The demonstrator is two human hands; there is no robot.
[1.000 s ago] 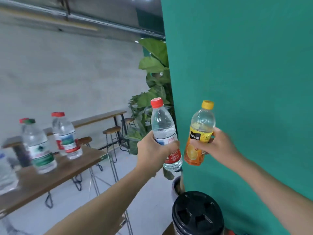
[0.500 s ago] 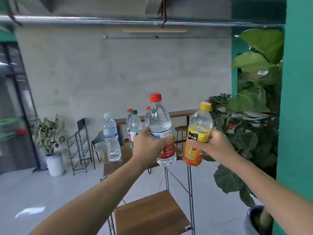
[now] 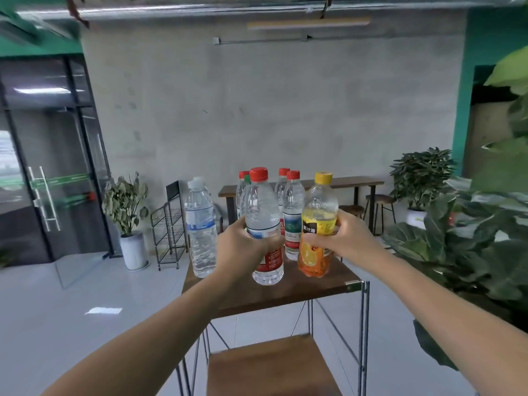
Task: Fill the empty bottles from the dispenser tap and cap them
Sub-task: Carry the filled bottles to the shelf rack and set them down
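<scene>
My left hand (image 3: 245, 250) grips a clear water bottle with a red cap and red label (image 3: 264, 212), held upright over the small wooden table (image 3: 308, 284). Beside it, my right hand (image 3: 347, 240) holds a bottle with a yellow cap and orange-yellow label (image 3: 317, 212), also upright. Both bottles are capped and hang just above the tabletop. Behind them on the table stand several capped bottles: a tall clear one with a white cap (image 3: 201, 227) at the left and red-capped ones (image 3: 293, 207) at the back. No dispenser tap is in view.
A lower wooden shelf (image 3: 271, 367) sits under the table on thin metal legs. Large leafy plants (image 3: 471, 238) crowd the right side. A black wire rack (image 3: 169, 232) and a potted plant (image 3: 127, 218) stand by the grey wall, and a glass door is at the left.
The view has swung left, from the green wall and black lid toward the table. Both hands have carried their bottles over the tabletop, close to the standing bottles.
</scene>
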